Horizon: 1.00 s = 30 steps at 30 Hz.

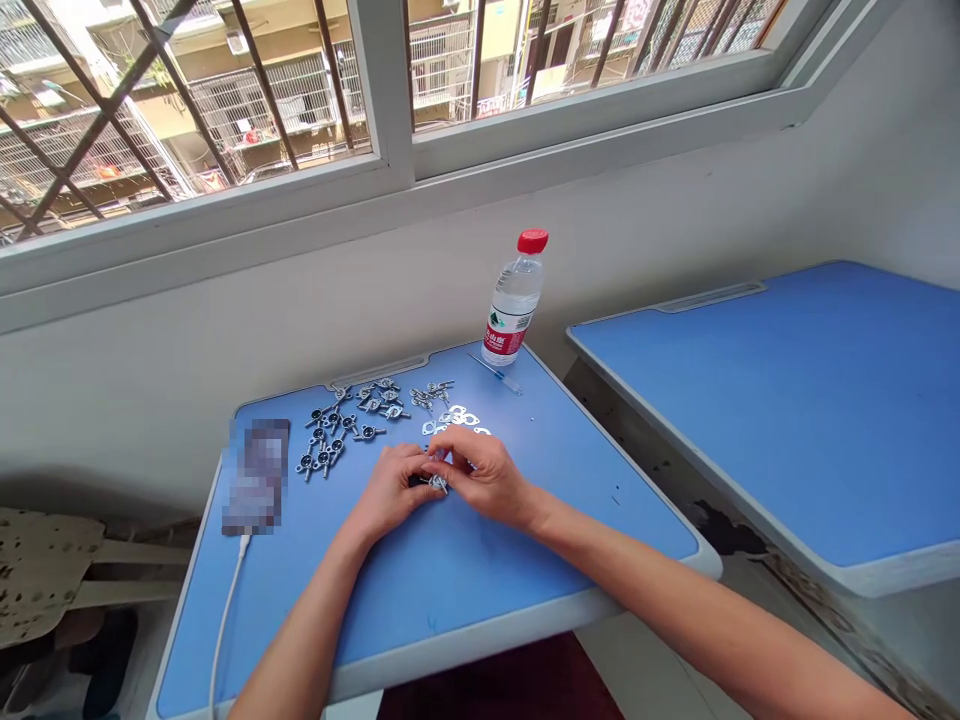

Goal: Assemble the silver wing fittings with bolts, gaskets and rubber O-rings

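My left hand rests low over the blue desk, its thumb and fingers closed on a small silvery metal part. From the right, my right hand meets it with thumb and forefinger pinched just above that part. Whatever lies in this pinch is too small and covered to name. Just behind the fingers lie several flat silver plates with holes, partly hidden by my right hand. Left of them are several small metal parts with round dark cups and stems, and further silvery ones.
A water bottle with a red cap stands at the desk's back right, beside a thin pen-like tool. At the left edge lies a blurred phone with a white cable. A second blue desk stands to the right.
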Motion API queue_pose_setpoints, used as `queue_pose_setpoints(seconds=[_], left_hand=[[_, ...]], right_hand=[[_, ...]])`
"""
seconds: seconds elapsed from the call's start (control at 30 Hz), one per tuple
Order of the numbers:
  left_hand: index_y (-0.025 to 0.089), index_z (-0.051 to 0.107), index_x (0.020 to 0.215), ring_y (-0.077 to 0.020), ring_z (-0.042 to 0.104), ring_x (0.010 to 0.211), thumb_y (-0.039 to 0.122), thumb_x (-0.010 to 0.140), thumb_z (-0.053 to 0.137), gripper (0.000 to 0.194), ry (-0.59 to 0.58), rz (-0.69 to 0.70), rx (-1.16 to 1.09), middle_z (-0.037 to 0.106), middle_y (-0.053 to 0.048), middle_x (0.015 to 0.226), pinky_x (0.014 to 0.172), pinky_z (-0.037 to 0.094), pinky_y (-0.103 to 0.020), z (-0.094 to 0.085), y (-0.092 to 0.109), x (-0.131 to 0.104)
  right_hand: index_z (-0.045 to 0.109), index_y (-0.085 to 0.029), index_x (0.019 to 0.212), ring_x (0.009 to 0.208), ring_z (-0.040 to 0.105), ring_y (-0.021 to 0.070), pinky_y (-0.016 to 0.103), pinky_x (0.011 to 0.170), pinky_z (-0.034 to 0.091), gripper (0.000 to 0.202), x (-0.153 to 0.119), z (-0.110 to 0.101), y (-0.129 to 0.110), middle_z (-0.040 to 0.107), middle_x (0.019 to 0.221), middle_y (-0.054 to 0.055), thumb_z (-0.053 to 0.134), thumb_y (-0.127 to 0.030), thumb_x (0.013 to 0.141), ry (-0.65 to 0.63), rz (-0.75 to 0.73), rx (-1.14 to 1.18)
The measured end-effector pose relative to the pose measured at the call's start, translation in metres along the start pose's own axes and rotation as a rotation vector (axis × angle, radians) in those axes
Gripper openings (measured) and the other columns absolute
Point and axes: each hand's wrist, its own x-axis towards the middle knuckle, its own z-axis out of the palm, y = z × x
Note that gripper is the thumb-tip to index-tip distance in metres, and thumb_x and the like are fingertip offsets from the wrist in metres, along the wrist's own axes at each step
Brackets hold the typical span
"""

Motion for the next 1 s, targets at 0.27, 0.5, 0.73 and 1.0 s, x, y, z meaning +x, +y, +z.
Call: queue_pose_setpoints(seconds=[0.27,0.5,0.73,1.0], left_hand=[[0.021,0.072,0.078,-0.022,0.06,0.09,0.027,0.081,0.075,0.007,0.007,-0.015,-0.032,0.071,-0.001,0.086,0.084,0.038,-0.035,0.0,0.002,0.0],[0.02,0.07,0.077,-0.0217,0.059,0.089,0.03,0.082,0.074,0.012,0.012,-0.039,0.022,0.069,-0.002,0.088,0.084,0.039,-0.035,0.0,0.001,0.0],[0.023,0.073,0.086,-0.0227,0.059,0.092,0.025,0.081,0.076,0.007,-0.004,-0.009,-0.003,0.07,-0.002,0.093,0.085,0.037,-0.035,0.0,-0.001,0.0],[0.021,0.071,0.08,-0.022,0.059,0.091,0.025,0.082,0.074,0.005,0.003,-0.04,0.009,0.068,-0.002,0.092,0.085,0.037,-0.036,-0.002,0.004,0.0]], right_hand=[[0.061,-0.022,0.118,0.077,0.062,0.0168,0.029,0.067,0.05,0.026,0.003,-0.006,-0.001,0.069,0.091,0.007,0.043,-0.018,0.099,-0.075,-0.178,-0.063],[0.066,-0.022,0.103,0.065,0.058,0.0166,0.032,0.067,0.047,0.024,0.007,-0.009,-0.007,0.072,0.079,0.004,0.044,-0.016,0.098,-0.08,-0.171,-0.025],[0.069,-0.022,0.092,0.063,0.055,0.0168,0.032,0.065,0.045,0.02,0.006,-0.006,-0.007,0.071,0.074,0.003,0.05,-0.02,0.097,0.023,-0.127,-0.075],[0.064,-0.02,0.082,0.057,0.049,0.0148,0.03,0.061,0.044,0.016,0.004,0.001,-0.006,0.063,0.067,0.002,0.055,-0.025,0.094,0.098,-0.064,-0.059]])
